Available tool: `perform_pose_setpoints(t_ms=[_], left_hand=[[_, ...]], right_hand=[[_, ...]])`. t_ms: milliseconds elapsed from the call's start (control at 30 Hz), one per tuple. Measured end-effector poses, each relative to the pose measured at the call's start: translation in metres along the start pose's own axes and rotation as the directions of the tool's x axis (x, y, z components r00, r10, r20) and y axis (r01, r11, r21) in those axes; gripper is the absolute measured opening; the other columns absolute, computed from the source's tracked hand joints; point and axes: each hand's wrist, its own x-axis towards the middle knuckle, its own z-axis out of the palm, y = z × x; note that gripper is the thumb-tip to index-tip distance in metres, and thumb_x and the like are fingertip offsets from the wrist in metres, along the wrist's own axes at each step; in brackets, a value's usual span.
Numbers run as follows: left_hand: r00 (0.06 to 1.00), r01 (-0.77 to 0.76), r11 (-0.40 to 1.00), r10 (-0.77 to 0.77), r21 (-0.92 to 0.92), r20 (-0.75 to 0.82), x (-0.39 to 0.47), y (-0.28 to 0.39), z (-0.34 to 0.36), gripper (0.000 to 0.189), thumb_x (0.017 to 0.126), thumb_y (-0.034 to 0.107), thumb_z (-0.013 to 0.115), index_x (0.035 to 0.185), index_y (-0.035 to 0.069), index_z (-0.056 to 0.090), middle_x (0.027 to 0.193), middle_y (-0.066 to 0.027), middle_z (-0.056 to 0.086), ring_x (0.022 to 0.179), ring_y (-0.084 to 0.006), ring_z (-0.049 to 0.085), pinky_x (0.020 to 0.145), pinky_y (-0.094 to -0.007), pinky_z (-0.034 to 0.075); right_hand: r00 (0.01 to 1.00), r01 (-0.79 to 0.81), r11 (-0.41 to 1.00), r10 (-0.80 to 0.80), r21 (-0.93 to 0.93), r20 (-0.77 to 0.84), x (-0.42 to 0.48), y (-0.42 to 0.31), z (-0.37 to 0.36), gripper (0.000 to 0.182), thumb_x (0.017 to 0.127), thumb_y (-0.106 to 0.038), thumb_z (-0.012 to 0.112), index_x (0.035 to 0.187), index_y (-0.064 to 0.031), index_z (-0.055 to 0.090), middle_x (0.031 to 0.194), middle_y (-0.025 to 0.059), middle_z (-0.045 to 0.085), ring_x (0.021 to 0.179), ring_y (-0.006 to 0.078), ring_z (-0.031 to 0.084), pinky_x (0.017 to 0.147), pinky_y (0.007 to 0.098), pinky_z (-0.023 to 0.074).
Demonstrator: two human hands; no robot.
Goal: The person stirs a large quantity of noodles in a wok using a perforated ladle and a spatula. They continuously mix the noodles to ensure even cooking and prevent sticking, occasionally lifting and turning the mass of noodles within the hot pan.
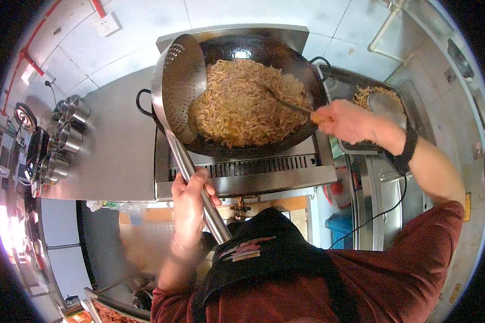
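A large dark wok (222,48) sits on the steel stove (250,181), filled with browned, shredded food (242,105) that I cannot name for certain. My left hand (192,191) grips the thick metal handle of a big perforated skimmer (182,76). The skimmer's bowl stands tilted at the wok's left side, its lower edge against the food. In my right hand (345,121) is the handle end of a thin utensil (287,103). Its far end is buried in the food, so its head is hidden.
Right of the wok, a dark tray (339,84) holds more shredded food and a rounded metal utensil (386,105). Several steel pots (70,135) line the left end of the steel counter (113,137). A black cable (382,218) hangs from my right wrist. Behind the wok is a tiled wall (242,12).
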Motion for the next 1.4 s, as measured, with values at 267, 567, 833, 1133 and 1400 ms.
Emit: perform_pose_setpoints(t_ms=[267, 567, 833, 1133, 1400], left_hand=[[0.996, 0.072, 0.994, -0.075, 0.086, 0.042, -0.005, 0.004, 0.004, 0.017, 0.090, 0.018, 0.058, 0.097, 0.004, 0.051, 0.061, -0.0036, 0.055, 0.040, -0.0155, 0.052, 0.039, -0.0272, 0.047], [0.993, 0.104, 0.994, -0.101, -0.035, 0.068, 0.000, 0.016, 0.000, 0.016, 0.091, 0.020, 0.058, 0.090, 0.006, 0.051, 0.062, -0.0032, 0.054, 0.042, -0.0152, 0.052, 0.042, -0.0285, 0.049], [0.998, 0.061, 0.998, -0.061, -0.003, 0.033, 0.001, 0.011, -0.002, 0.017, 0.091, 0.017, 0.058, 0.093, 0.002, 0.050, 0.061, -0.0057, 0.055, 0.041, -0.0159, 0.053, 0.037, -0.0271, 0.045], [0.996, 0.062, 0.997, -0.064, 0.041, 0.061, -0.001, 0.010, 0.005, 0.018, 0.091, 0.018, 0.058, 0.095, 0.002, 0.049, 0.062, -0.0055, 0.055, 0.040, -0.0157, 0.053, 0.037, -0.0263, 0.043], [0.997, 0.071, 0.996, -0.073, 0.060, 0.038, -0.007, 0.003, 0.009, 0.015, 0.090, 0.018, 0.058, 0.095, 0.005, 0.052, 0.062, -0.0031, 0.054, 0.039, -0.0143, 0.051, 0.039, -0.0273, 0.049]], right_hand=[[0.950, -0.311, 0.610, 0.167, 0.729, 0.266, -0.014, -0.088, 0.014, 0.033, 0.096, -0.026, 0.056, 0.073, -0.0024, 0.056, 0.062, 0.0030, 0.056, 0.041, 0.0095, 0.051, 0.035, 0.0242, 0.0350], [0.997, 0.073, 0.952, -0.078, 0.297, 0.005, 0.018, -0.107, 0.023, 0.022, 0.092, -0.024, 0.055, 0.088, -0.0017, 0.056, 0.065, 0.0136, 0.060, 0.050, 0.0273, 0.061, 0.047, 0.0397, 0.0471], [0.950, -0.057, 0.858, -0.111, -0.510, -0.293, 0.044, -0.042, 0.015, 0.020, 0.089, -0.020, 0.056, 0.105, -0.0086, 0.055, 0.075, 0.0168, 0.067, 0.074, 0.0395, 0.065, 0.061, 0.0518, 0.0500], [0.918, -0.254, 0.773, 0.003, -0.581, -0.397, 0.012, 0.019, -0.020, 0.026, 0.088, -0.016, 0.057, 0.113, -0.0093, 0.058, 0.078, 0.0169, 0.067, 0.077, 0.0374, 0.066, 0.066, 0.0483, 0.0521], [0.929, -0.366, 0.868, 0.365, 0.335, 0.067, -0.039, -0.037, 0.008, 0.022, 0.092, -0.020, 0.056, 0.088, 0.0021, 0.058, 0.056, 0.0085, 0.054, 0.040, 0.0166, 0.053, 0.040, 0.0316, 0.0438]])
